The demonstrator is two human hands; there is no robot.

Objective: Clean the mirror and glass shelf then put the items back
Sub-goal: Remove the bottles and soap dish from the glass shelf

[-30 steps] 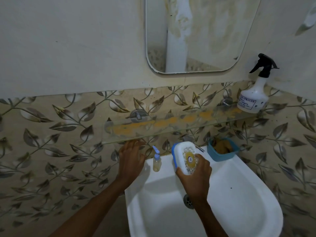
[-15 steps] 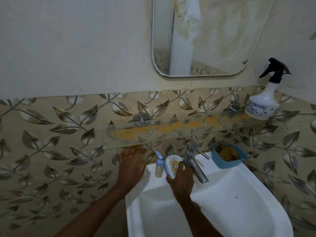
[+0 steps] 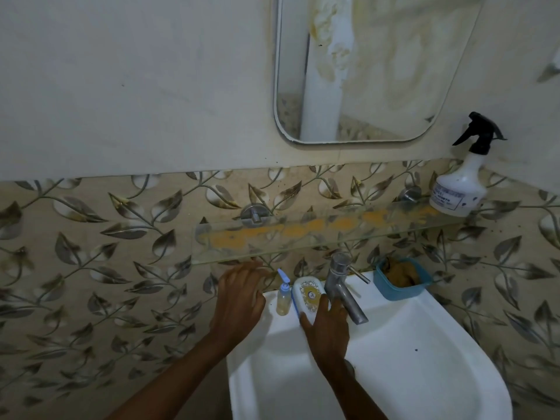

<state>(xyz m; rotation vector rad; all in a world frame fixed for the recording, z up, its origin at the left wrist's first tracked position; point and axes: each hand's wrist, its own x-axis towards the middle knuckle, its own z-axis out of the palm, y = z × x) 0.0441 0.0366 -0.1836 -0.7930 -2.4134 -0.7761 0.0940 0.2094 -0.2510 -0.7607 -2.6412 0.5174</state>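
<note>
The mirror [image 3: 378, 71] on the wall is streaked with yellowish grime. Below it, the glass shelf [image 3: 272, 237] carries orange smears and a white spray bottle [image 3: 457, 192] with a black trigger at its right end. My right hand [image 3: 325, 331] holds the lower part of a white container [image 3: 307, 291] with a blue edge, which stands on the sink's back ledge. This container is between a small pump bottle [image 3: 283, 300] and the tap [image 3: 342, 283]. My left hand [image 3: 239, 295] rests with relaxed fingers at the sink's back left corner, under the shelf.
The white sink [image 3: 409, 359] fills the lower right. A blue tub [image 3: 394, 294] with a brown cloth in it sits on the ledge right of the tap. Leaf-patterned tiles cover the wall around the shelf.
My right hand carried the white container from above the basin back to the ledge beside the small bottle. The left hand stayed put. The view shifted, uncovering the tap.
</note>
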